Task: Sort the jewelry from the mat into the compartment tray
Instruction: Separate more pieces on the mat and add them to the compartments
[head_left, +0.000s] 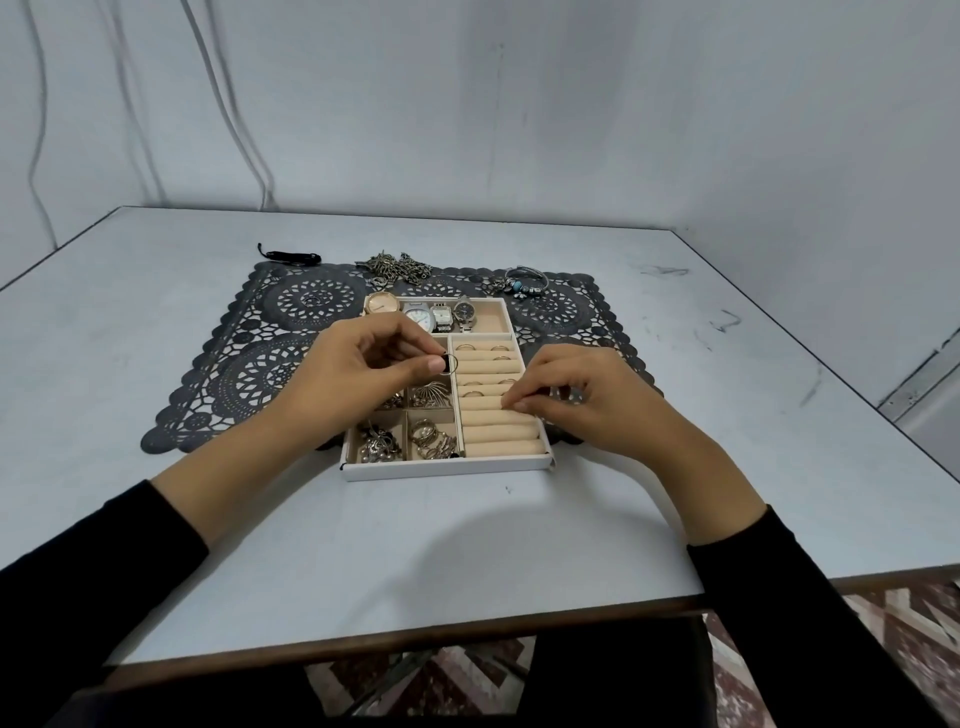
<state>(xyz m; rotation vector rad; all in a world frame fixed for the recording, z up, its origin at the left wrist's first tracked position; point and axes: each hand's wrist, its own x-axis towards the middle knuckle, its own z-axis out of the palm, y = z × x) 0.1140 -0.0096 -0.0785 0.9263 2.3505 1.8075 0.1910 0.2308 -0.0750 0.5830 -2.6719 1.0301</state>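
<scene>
Hands work over a white tray (447, 470) with beige lining, which sits on a dark lace mat (270, 343) on a pale table (156, 270). Left hand (358, 374) hovers above the tray's middle, thumb and forefinger pressed together on a thin ring (450, 364) with a dark stone. Right hand (576, 400) rests at the tray's right edge, its fingertips (511, 402) closed together and pressed onto the ring rolls (496, 415); whether they hold anything cannot be told. Several rings already sit in the far rolls. Four watches (423, 314) lie in the far compartment. Near left compartments hold heaps of silver pieces (434, 439). On the mat's far edge lie a chain pile (397, 267) and, to the right, a beaded bracelet (522, 280). A black band (288, 255) lies on the table beyond the mat's far left.
</scene>
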